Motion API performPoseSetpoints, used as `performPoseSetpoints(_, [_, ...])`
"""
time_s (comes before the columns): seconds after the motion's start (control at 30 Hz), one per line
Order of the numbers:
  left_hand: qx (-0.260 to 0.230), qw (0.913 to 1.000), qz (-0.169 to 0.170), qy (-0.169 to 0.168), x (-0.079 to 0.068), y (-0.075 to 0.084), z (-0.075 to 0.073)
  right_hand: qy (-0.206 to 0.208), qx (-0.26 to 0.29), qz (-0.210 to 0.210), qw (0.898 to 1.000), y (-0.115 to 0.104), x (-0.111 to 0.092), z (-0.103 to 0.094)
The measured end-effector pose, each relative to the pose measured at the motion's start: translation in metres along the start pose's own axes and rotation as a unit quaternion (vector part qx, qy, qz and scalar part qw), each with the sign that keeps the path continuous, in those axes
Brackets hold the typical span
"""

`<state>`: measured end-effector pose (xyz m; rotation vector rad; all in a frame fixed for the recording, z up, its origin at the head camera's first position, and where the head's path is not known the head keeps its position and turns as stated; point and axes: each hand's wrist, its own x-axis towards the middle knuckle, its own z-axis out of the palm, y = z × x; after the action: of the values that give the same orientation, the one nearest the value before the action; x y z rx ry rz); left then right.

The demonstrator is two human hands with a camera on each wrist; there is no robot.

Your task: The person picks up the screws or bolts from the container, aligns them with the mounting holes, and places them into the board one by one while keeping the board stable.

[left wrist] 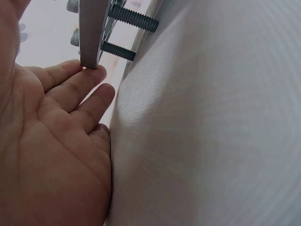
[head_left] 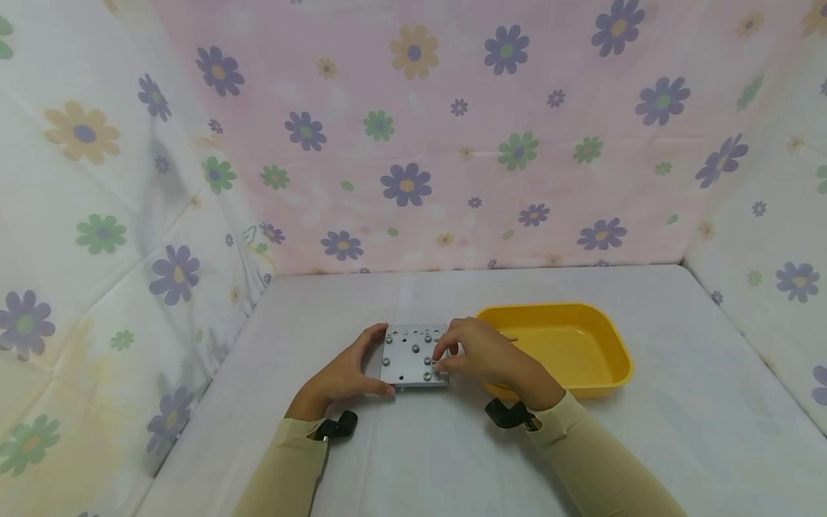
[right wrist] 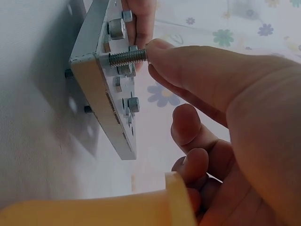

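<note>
A silver metal plate [head_left: 407,365] lies low over the white table, with several socket-head bolts standing in its holes. Threaded ends [left wrist: 134,19] stick out from its underside in the left wrist view. My left hand [head_left: 345,373] holds the plate at its left side, thumb along the front edge and fingers at the back left corner. Between thumb and index finger, my right hand [head_left: 484,352] pinches a bolt [right wrist: 128,57] near the plate's front right corner. The bolt's thread shows above the plate face; its head is hidden by the fingertips.
A yellow tray [head_left: 622,355] stands right of the plate, close under my right hand and forearm. Small metal bolts [head_left: 509,337] lie at its left side. Flowered cloth [head_left: 407,215] hangs behind and at both sides of the table.
</note>
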<state>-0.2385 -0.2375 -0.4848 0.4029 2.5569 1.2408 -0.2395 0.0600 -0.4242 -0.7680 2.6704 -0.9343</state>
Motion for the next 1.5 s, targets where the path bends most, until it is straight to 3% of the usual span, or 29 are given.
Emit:
performPoseSetpoints(0.33, [-0.003, 1.0, -0.002, -0.001, 0.0001, 0.0002, 0.0003, 0.002, -0.037, -0.015, 0.999, 0.0028, 0.0015, 0.0013])
performPoseSetpoints(0.8, [0.0, 1.0, 0.002, 0.001, 0.0008, -0.0008, 0.0004, -0.017, -0.048, -0.005, 0.999, 0.0063, 0.0013, 0.0026])
performPoseSetpoints(1.5, [-0.008, 1.0, 0.005, 0.001, 0.0017, -0.0026, 0.001, -0.006, -0.082, 0.003, 0.997, 0.0039, 0.002, 0.0072])
